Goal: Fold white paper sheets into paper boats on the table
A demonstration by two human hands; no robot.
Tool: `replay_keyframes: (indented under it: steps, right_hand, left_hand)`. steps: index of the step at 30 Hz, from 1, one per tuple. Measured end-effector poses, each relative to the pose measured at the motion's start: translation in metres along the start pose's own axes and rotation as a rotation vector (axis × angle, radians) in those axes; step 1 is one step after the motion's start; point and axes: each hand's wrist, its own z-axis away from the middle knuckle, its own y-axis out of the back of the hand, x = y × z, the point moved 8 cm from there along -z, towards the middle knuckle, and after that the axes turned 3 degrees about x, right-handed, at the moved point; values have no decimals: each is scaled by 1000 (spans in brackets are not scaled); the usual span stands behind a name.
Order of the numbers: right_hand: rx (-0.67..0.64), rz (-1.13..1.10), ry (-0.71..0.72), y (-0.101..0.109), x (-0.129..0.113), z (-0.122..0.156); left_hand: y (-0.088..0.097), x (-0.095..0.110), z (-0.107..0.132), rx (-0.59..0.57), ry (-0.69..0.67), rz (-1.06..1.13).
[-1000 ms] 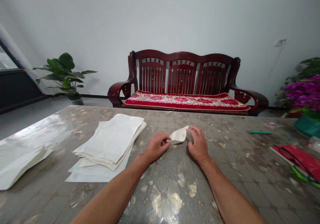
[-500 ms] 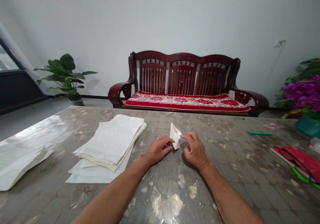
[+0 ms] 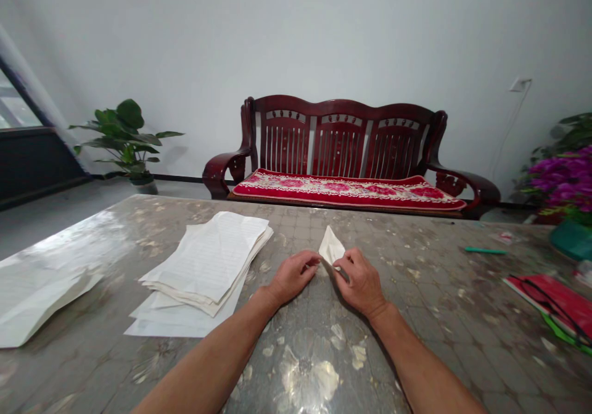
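White folded paper (image 3: 331, 246), lower corner hidden by the right hand (image 3: 360, 283).

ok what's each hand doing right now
Left hand: closed, holding the folded white paper at its edge.
Right hand: closed, holding the same paper at its lower end.

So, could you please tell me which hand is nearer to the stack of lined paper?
The left hand is nearer, just right of the stack of lined paper, not touching it. The right hand lies farther right, past the folded white paper.
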Motion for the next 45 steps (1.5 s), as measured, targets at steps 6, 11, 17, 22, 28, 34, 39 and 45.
replay_keyframes:
  steps: [6, 11, 17, 22, 28, 34, 39, 45]
  right_hand:
    - [116, -3, -176, 2, 29, 5]
    - [119, -38, -217, -1, 38, 6]
    - [195, -64, -247, 4, 50, 3]
    - [281, -7, -333, 15, 77, 2]
    - [313, 104, -431, 24, 107, 3]
    - [220, 183, -472, 16, 117, 8]
    - [186, 232, -460, 13, 116, 8]
    - [201, 259, -416, 15, 112, 8]
  left_hand:
    - [2, -6, -1, 49, 20, 17]
    - [2, -6, -1, 43, 14, 14]
    - [2, -3, -1, 30, 9, -34]
    - [1, -3, -1, 21, -11, -59]
    - [-2, -1, -1, -11, -38, -74]
    - [-4, 0, -2, -33, -60, -79]
    - [-4, 1, -2, -45, -67, -92]
    - [-3, 3, -1, -50, -65, -89]
